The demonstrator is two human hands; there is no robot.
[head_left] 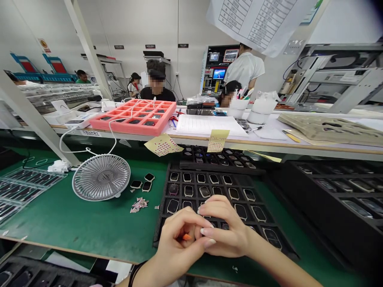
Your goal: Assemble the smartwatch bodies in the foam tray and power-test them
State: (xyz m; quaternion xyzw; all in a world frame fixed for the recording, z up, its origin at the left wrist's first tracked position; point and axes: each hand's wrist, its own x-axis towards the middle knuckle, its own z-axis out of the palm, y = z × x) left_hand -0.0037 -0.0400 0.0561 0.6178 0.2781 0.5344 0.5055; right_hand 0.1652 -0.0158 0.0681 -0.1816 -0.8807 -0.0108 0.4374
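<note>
My left hand [179, 239] and my right hand [229, 229] meet fingertip to fingertip above the front of a black foam tray [158, 223]. Both are closed, their fingers curled and pinched together. A small orange piece [187, 237] shows inside the curl of my left hand; its kind is not clear. Whatever lies between the fingertips is hidden by the fingers. Square watch faces with pale frames, such as one watch [188, 191], lie in the tray's compartments, and my hands cover some of the front ones.
Left of the tray are three loose watches [146, 186], small scraps [139, 205] and a grey fan [101, 177]. Another black tray [329, 207] stands at right. The shelf [269, 144] above holds a pink foam tray [125, 125] and papers [211, 124]. Several people are beyond.
</note>
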